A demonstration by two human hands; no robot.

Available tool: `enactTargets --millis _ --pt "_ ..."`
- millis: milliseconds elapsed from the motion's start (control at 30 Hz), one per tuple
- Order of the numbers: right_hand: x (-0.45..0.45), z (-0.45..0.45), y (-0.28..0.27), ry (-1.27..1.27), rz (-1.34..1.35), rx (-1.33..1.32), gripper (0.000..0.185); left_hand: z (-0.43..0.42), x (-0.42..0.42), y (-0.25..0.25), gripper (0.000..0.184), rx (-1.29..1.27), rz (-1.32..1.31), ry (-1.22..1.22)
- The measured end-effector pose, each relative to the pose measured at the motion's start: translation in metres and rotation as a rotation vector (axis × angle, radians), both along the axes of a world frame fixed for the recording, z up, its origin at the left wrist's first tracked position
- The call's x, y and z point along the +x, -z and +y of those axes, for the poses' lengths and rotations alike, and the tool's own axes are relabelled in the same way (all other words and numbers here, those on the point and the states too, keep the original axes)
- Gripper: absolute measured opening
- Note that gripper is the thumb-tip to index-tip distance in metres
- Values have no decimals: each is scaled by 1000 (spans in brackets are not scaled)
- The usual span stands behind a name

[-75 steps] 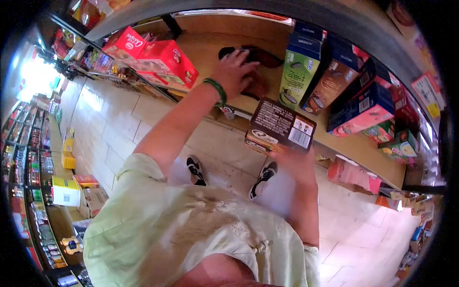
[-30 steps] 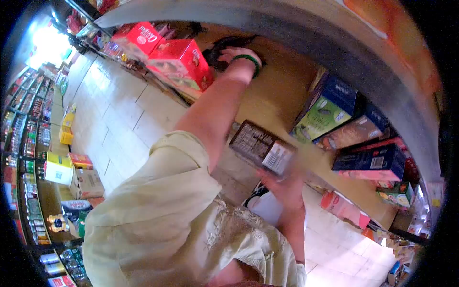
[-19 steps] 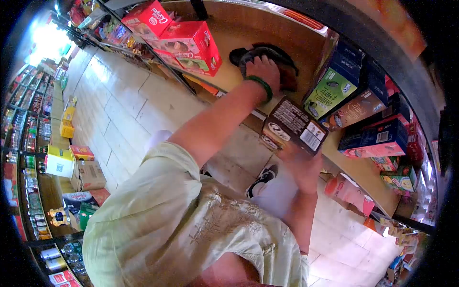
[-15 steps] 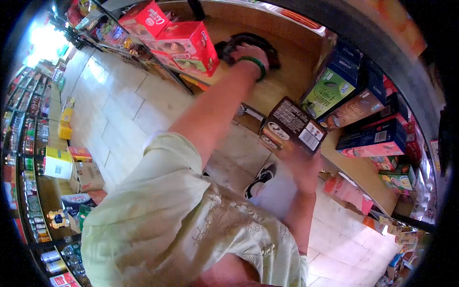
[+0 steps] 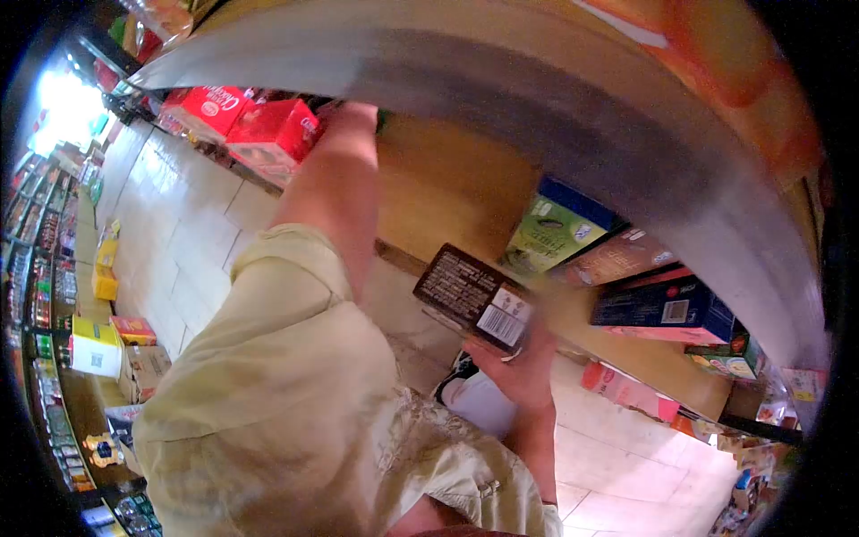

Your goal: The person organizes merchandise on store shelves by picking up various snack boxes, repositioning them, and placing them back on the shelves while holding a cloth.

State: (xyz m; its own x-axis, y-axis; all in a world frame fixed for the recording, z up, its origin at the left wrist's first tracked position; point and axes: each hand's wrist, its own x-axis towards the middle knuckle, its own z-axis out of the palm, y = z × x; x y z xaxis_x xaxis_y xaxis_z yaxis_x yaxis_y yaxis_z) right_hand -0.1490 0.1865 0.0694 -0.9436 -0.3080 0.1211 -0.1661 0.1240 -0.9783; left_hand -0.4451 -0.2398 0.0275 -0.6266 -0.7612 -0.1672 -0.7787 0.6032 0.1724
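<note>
My right hand (image 5: 514, 367) is closed on the lower right end of a dark brown box (image 5: 465, 291), which has a barcode and white print on the side facing up. It is tilted in front of the shelf board (image 5: 438, 170). My left forearm (image 5: 335, 179) reaches in under the upper shelf's grey edge, beside a red box (image 5: 273, 134). My left hand is hidden behind that edge, so what it touches does not show.
A grey shelf edge (image 5: 465, 89) arches close overhead. Green (image 5: 559, 228), brown (image 5: 622, 255) and dark blue (image 5: 667, 309) boxes stand on the right part of the shelf. Pale floor tiles (image 5: 179, 215) lie at left, with a carton (image 5: 143, 371) beside stocked shelves.
My left hand, earlier on a dark cloth-like thing on the shelf board, has gone leftward out of sight under the upper shelf. The brown box has shifted left and down in view.
</note>
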Motion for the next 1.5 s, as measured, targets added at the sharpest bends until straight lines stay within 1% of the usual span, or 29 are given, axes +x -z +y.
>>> enactTargets --millis 33,67,167,200,333,400,467,500,567,600,667,700,767,800,833,900,933,967,1000,1067,1167,1233,1267,1367,1500 --pt "-1 2 4 -8 -19 6 56 -3 0 0 57 -2 9 2" --pt "-3 2 -4 -33 -27 24 56 -3 0 0 55 -7 10 9" --pt "-2 3 2 -19 -6 2 57 9 0 -4 50 -27 12 69" --pt "-1 -1 0 -9 -42 -114 58 19 -1 -5 48 -33 3 108" --pt "-1 -6 2 -43 -71 -92 58 85 4 -12 41 -51 -54 361" --pt "-1 -11 2 -38 -39 -94 58 127 17 -16 38 -64 -77 549" --pt "2 -15 0 -19 -5 -90 60 165 42 -30 35 -60 -52 660" --pt "3 -21 -1 -26 -36 -258 59 182 61 -48 34 -27 -42 655" --pt "6 -22 -1 18 0 -231 59 197 96 -59 42 -141 71 836" --pt "8 -23 4 36 -52 -239 61 198 103 -61 42 -143 69 837" --pt "8 -22 7 36 -8 -195 61 199 113 -63 63 -230 287 823" --pt "8 -22 8 35 37 -150 61 198 115 -67 63 -225 285 825" --pt "9 -22 -4 39 20 -121 58 194 113 -80 68 -242 304 681" --pt "8 -22 -4 31 46 -68 56 190 108 -86 69 -142 182 649" --pt "5 -21 -5 23 74 -16 54 185 100 -86 69 -143 185 650" --pt "2 -24 -2 30 56 -51 53 174 73 -79 44 -50 -63 733" --pt "0 -25 0 34 33 -86 52 157 39 -49 35 -63 -43 785" --pt "-2 -26 -1 38 33 -85 52 147 20 -39 35 -47 -54 784" --pt "-2 -25 -4 21 40 -80 51 137 10 -39 35 -45 -51 746" --pt "-4 -24 -7 -4 30 -54 51 111 -9 -45 35 -63 -3 595" --pt "-6 -18 -10 -12 44 -21 52 61 -19 -47 35 -92 73 390" --pt "-14 -16 -1 -27 31 -23 56 34 -20 -50 35 -101 123 300" --pt "-13 -14 3 -28 10 -66 57 26 -17 -49 35 -101 139 268" --pt "-9 -16 1 -32 -62 -120 59 17 -12 -47 35 -107 202 242" --pt "-7 -13 -2 -27 -32 -104 59 45 -11 -49 35 -135 370 304"
